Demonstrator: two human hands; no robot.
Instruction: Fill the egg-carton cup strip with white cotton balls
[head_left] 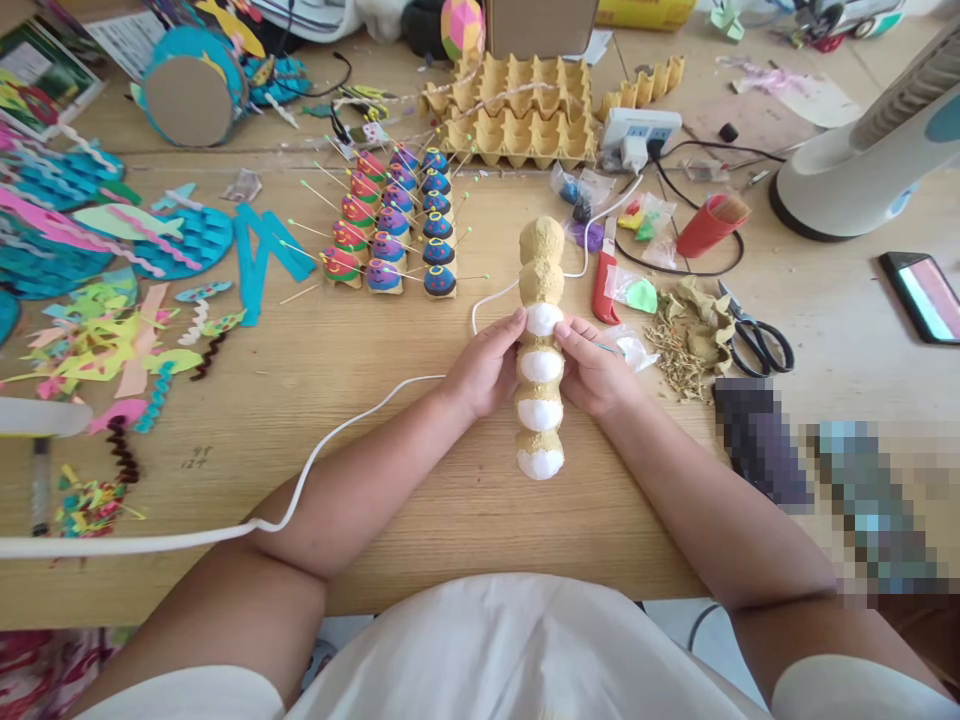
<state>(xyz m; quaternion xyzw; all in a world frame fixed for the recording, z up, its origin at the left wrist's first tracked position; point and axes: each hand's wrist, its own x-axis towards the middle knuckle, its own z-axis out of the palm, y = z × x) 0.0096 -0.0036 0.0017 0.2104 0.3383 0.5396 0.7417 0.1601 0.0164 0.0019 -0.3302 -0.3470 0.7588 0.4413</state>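
Both of my hands hold a strip of egg carton (541,282) upright in front of me, over the table. Several of its lower bumps carry a smooth white covering (540,367); the top two are bare tan pulp. My left hand (486,362) grips the strip's left edge, thumb beside the uppermost white bump. On the opposite edge is my right hand (598,368), its thumb touching that same white bump. A thin bluish stick shows by the right fingers, and I cannot make out what it is. The fingers behind the strip are hidden.
Painted egg-carton caterpillars (386,222) with pin feelers stand ahead. Beyond them are egg trays (517,110) and a power strip (641,130). Right lie a red-handled knife (604,285), scissors (757,335) and a phone (922,290). A white cable (330,435) crosses my left arm; paper scraps (97,340) lie left.
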